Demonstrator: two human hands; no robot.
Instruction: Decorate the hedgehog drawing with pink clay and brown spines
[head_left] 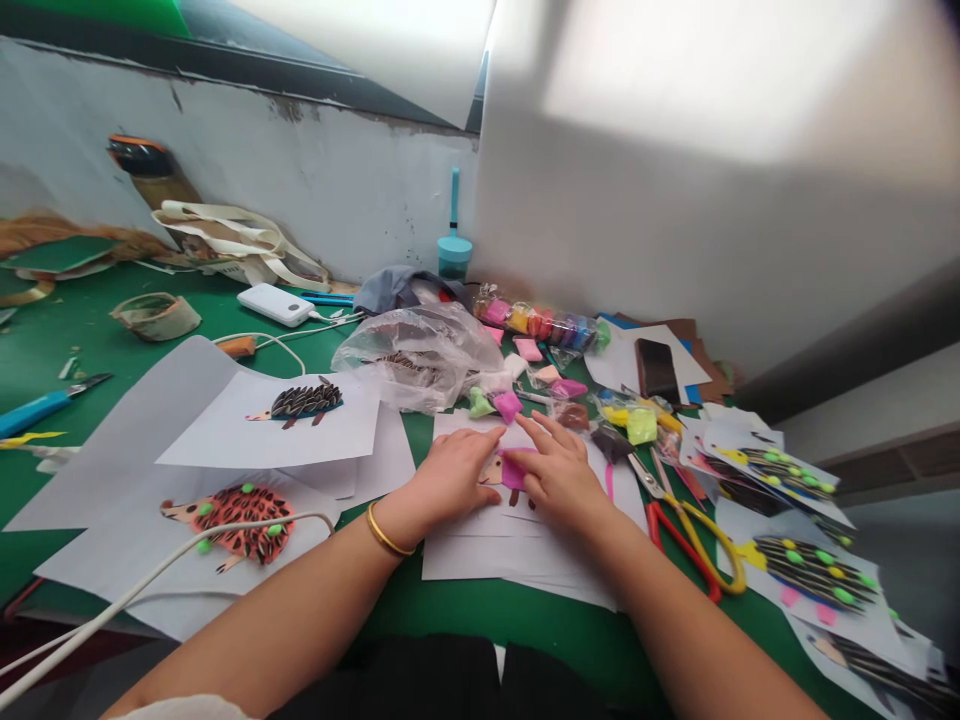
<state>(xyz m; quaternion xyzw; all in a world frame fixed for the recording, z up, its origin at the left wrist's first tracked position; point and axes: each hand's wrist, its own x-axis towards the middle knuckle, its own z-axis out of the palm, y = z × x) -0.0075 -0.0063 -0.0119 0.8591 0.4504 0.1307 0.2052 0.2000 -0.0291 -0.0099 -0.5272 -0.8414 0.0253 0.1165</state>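
Observation:
A pink clay hedgehog body (517,468) with a pale face and brown legs lies on white paper (465,555) in front of me. My right hand (564,470) rests over its right side, fingers spread, the index fingertip touching the pink clay. To the left of the figure, my left hand (457,470) lies on the paper with its fingers stretched out and thumb apart, near the face. It holds nothing. Just beyond my fingertips sits a wrapped magenta clay packet (508,405), beside a green clay packet (480,402). My palms hide part of the sheet.
Finished hedgehog sheets lie left (247,525) and in a right-hand stack (817,575). Red-and-yellow-handled scissors (697,540) flank my right forearm. A white cable (172,560) crosses the left sheets. Behind are a plastic bag (427,350), clay tubs (540,322), a phone (657,370) and a power bank (276,304).

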